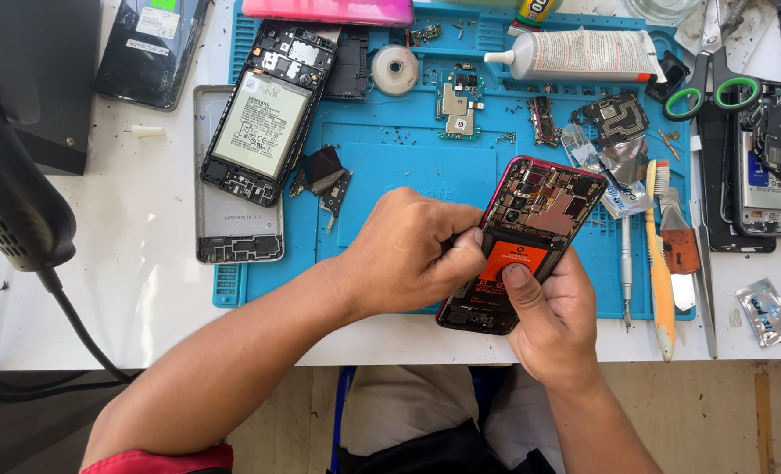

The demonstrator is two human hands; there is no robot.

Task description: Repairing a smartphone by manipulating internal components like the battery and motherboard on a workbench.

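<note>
Both hands grip opened red phone [531, 230] over blue repair mat [390, 167]: right hand [555, 320] cradles it, thumb on orange battery [515, 262]; left hand [412, 250] pinches its edge. Back cover off, battery seated, board exposed.

Phone repair workshop: blue repair mat [382, 175], opened phones [268, 110].

My left hand [412, 254] covers the left edge of the opened phone [531, 237], and my right hand [553, 312] hides its lower right corner, so I cannot see what the fingertips pinch. The pink case [329, 10] at the top and the dark device [22, 114] at upper left run off the frame. Screws scattered on the blue mat [390, 158] are too small to tell apart.
</note>
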